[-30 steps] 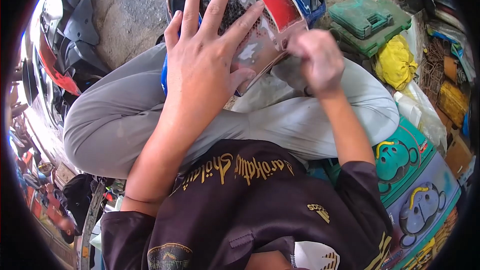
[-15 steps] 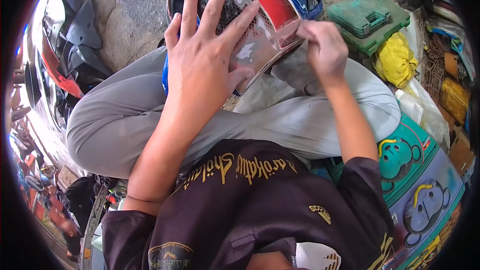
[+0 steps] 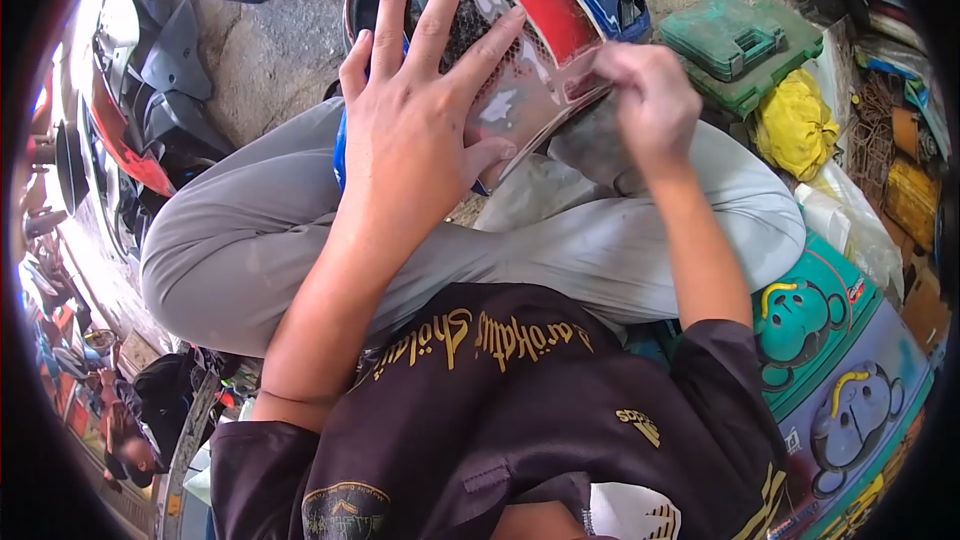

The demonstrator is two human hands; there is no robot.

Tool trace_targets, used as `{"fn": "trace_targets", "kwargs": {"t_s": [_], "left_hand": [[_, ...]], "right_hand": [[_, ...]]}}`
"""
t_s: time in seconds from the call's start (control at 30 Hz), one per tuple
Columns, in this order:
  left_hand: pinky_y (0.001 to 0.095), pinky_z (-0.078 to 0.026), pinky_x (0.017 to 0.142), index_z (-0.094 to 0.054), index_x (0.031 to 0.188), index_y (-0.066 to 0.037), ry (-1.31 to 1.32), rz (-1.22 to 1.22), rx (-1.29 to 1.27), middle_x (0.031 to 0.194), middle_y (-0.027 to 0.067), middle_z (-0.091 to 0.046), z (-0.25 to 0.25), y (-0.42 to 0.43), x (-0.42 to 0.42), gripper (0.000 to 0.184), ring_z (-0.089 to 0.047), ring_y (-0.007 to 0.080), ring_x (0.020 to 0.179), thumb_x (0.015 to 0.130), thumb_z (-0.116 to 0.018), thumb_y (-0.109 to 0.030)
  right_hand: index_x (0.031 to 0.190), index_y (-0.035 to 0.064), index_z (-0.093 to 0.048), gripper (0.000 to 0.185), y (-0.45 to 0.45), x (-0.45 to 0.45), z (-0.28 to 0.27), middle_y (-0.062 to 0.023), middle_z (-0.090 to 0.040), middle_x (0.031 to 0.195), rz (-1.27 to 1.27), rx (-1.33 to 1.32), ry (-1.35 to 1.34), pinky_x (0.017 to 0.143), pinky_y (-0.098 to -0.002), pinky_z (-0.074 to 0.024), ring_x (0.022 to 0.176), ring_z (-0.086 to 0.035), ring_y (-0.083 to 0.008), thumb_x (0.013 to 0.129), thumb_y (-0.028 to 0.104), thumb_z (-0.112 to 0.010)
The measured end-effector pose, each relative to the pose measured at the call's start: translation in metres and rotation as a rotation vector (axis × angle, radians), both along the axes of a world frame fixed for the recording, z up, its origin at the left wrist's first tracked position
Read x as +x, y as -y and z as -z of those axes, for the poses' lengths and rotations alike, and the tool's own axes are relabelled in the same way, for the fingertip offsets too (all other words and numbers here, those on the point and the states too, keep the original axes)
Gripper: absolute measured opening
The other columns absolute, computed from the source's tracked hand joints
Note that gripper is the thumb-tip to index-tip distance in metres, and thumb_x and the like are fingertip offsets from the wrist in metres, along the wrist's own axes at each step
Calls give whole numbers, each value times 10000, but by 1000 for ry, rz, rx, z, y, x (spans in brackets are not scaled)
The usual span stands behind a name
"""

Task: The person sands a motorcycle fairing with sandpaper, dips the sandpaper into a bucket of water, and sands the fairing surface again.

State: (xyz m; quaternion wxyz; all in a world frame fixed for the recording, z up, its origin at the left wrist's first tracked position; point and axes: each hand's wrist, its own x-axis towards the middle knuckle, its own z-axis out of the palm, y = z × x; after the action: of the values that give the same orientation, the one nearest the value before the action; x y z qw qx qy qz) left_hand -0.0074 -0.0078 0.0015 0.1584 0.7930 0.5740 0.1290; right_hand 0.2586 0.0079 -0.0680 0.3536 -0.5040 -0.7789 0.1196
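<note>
A rounded, helmet-like shell rests at my lap, painted blue, red and dark mesh with dull, greyish patches. My left hand lies spread over its mesh-patterned side, fingers apart and thumb near the lower rim. At the shell's right edge, just below the red panel, my right hand is closed with its fingertips pinched against the surface. It is slightly blurred, and whatever those fingers may hold is hidden.
Dark plastic panels stand at the left. To the right are a green tool case, a yellow bundle and teal and purple boxes. A person shows at the lower left. My crossed legs surround the shell.
The whole view has shifted slightly, with the scene appearing a little further right. My left hand stays spread on the shell; my right hand remains pinched at its edge.
</note>
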Motion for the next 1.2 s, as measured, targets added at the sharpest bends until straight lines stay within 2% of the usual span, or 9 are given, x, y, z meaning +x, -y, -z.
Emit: {"fn": "trace_targets", "kwargs": {"t_s": [0.17, 0.27, 0.43, 0.57, 0.67, 0.83, 0.97, 1.1, 1.2], "left_hand": [[603, -320, 1247, -605, 1600, -357, 7, -7, 1, 1787, 95, -353, 0, 0, 1, 1128, -281, 433, 1639, 549, -1010, -293], [604, -324, 1244, -602, 1603, -356, -11, 4, -2, 1787, 95, -354, -2, 1, -1, 1136, -282, 436, 1637, 544, -1010, -290], [605, -324, 1241, -597, 1608, -354, 5, 6, 8, 1786, 102, -358, 0, -2, -1, 1152, -284, 442, 1637, 536, -1015, -284], [607, -318, 1244, -592, 1612, -354, 7, 16, 23, 1790, 111, -352, 1, 0, -1, 1161, -279, 460, 1636, 534, -1019, -287], [615, -312, 1244, -587, 1610, -355, -1, 7, 43, 1789, 118, -347, 2, -1, 4, 1149, -271, 472, 1635, 547, -1018, -285], [641, -309, 1241, -586, 1601, -349, -21, 28, 63, 1784, 132, -339, 2, -1, 5, 1118, -264, 484, 1633, 571, -1014, -279], [653, -281, 1251, -560, 1638, -352, -51, 18, 31, 1811, 126, -314, 1, -2, 6, 1210, -230, 496, 1649, 518, -1019, -357], [675, -313, 1233, -564, 1617, -349, -30, 35, 98, 1805, 109, -320, 7, 1, 1, 1144, -242, 462, 1654, 569, -1023, -335], [672, -306, 1239, -559, 1623, -350, -21, 26, 93, 1804, 115, -327, 8, 2, 2, 1160, -238, 464, 1658, 562, -1027, -344]], "right_hand": [[1052, 20, -759, 348, 15, -24, -12, -162, -782, 983, -177, 111, -29, 795, -407, -634, 894, -784, -336, 813, -201, -633], [1029, 15, -756, 323, -6, 17, 16, -138, -760, 945, 89, -78, -13, 810, -431, -632, 892, -767, -350, 788, -177, -659], [1066, 21, -770, 329, 18, -31, -13, -159, -779, 990, -156, 103, -19, 793, -405, -633, 883, -786, -323, 841, -183, -643], [1032, 24, -766, 346, -5, -3, 6, -126, -747, 932, 90, -54, -127, 839, -427, -627, 917, -757, -346, 750, -160, -688], [1038, 10, -760, 338, 15, -28, -16, -158, -762, 957, -169, 34, -68, 813, -440, -626, 916, -767, -362, 771, -169, -655], [995, 31, -745, 300, -7, 3, 4, -155, -732, 932, 52, -39, -106, 838, -441, -606, 908, -731, -379, 767, -139, -651], [998, 58, -746, 262, 27, -34, -10, -171, -748, 996, -166, 98, -97, 841, -489, -600, 949, -727, -391, 812, -84, -628], [975, 73, -747, 253, -2, 4, 19, -169, -749, 999, 69, -33, -158, 858, -489, -592, 1003, -719, -385, 810, -81, -633], [973, 80, -752, 249, 10, -14, 12, -157, -752, 996, -38, 86, -153, 862, -481, -595, 997, -721, -379, 817, -77, -639]]}}
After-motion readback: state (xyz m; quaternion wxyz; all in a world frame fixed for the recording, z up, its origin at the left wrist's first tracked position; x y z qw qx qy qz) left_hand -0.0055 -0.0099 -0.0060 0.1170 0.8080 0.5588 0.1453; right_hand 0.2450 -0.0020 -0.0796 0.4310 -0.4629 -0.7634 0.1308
